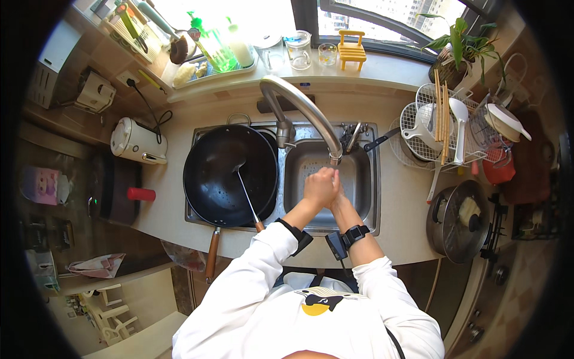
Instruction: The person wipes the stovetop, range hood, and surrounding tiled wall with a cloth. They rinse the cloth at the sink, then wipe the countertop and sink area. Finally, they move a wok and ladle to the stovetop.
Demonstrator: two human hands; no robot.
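Over the right basin of a stainless steel sink (309, 220), my left hand (320, 186) and my right hand (337, 195) are clasped together, right below the end of the curved metal faucet (309, 105). Neither hand shows an object in it, though the palms and several fingers are hidden. Whether water runs cannot be made out. A large black wok (210, 179) lies over the left basin, its wooden handle towards me. Inside it rests a metal spatula (246, 193) with a wooden handle. Black straps with small devices circle both wrists.
A black-handled knife (381, 140) lies at the sink's right rim. Further right stand a wire dish rack (410, 119) with chopsticks and a white rice spoon (458, 128), and a lidded pot (453, 233). An electric kettle (134, 141) stands left. Jars and a small yellow chair (352, 51) line the windowsill.
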